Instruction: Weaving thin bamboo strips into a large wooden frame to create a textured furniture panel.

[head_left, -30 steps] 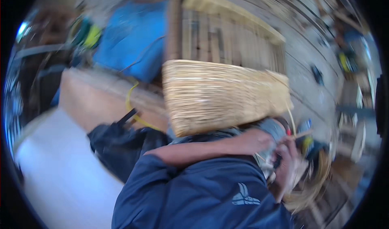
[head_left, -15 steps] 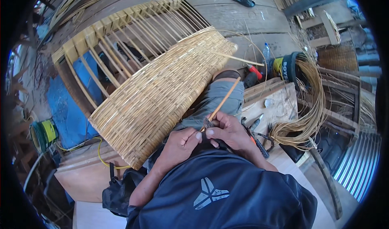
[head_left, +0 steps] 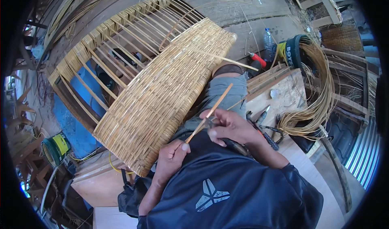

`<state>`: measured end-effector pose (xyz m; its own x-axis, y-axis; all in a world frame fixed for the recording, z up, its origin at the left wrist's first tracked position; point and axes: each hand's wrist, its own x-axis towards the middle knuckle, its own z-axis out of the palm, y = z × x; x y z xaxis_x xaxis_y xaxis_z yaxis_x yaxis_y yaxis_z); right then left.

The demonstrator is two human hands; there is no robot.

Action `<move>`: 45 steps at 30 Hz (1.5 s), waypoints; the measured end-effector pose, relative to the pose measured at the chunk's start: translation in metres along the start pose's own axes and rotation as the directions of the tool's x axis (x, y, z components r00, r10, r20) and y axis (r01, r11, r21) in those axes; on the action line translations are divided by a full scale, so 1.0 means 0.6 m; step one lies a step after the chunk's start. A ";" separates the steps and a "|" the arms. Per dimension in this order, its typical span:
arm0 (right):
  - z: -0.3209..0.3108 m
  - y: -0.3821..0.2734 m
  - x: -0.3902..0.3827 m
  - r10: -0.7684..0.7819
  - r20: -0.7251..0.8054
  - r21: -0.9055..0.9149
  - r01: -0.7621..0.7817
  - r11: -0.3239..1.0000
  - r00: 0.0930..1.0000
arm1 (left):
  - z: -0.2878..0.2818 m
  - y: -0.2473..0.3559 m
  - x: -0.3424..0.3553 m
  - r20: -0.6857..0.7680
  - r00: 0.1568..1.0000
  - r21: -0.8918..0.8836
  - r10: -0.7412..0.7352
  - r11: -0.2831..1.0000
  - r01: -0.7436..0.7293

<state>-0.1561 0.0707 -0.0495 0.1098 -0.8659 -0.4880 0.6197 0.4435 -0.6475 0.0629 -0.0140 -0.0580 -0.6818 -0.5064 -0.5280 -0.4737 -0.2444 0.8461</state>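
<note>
The left hand [head_left: 171,158] is closed on the lower end of a cane strip [head_left: 221,99], hiding that end in its fist. Farther up, the right hand [head_left: 229,127] curls loosely about the strip's middle, beside a small dark object [head_left: 209,123]; blur and the fingers obscure it, so I cannot tell what it is or how firmly the right hand grips. The strip's long axis runs diagonally, from the left hand past the right, its free tip pointing forward and rightward over a grey trouser leg [head_left: 227,93].

Ahead and left of both hands lies a woven panel [head_left: 162,95], its long axis leaning the same way; its bare rods fan out on the side away from the hands. Right of the right hand, hand tools [head_left: 263,114] lie on the tabletop [head_left: 283,91], and farther off a cane bundle [head_left: 324,91] partly covers a bucket [head_left: 298,52].
</note>
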 end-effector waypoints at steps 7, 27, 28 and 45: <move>0.029 0.025 0.026 -0.001 0.002 -0.164 0.001 0.986 1.000 | 0.009 0.052 0.022 -0.018 0.982 0.046 -0.187 0.981 0.188; -0.027 0.061 0.028 -0.044 -0.167 0.180 0.075 0.981 0.985 | 0.011 0.024 -0.030 -0.097 0.994 0.395 0.049 0.919 -0.007; -0.032 0.058 0.027 -0.075 -0.150 0.164 0.099 0.982 0.986 | 0.013 0.029 -0.032 -0.096 0.994 0.397 0.046 0.918 -0.004; -0.029 0.024 0.038 -0.018 -0.103 0.069 0.025 0.997 0.995 | 0.020 0.035 0.023 -0.082 0.997 0.176 -0.008 0.984 0.023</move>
<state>-0.1585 0.0615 -0.0799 0.0180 -0.8453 -0.5340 0.6746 0.4044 -0.6175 0.0367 -0.0162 -0.0482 -0.6297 -0.5708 -0.5270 -0.5796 -0.1065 0.8079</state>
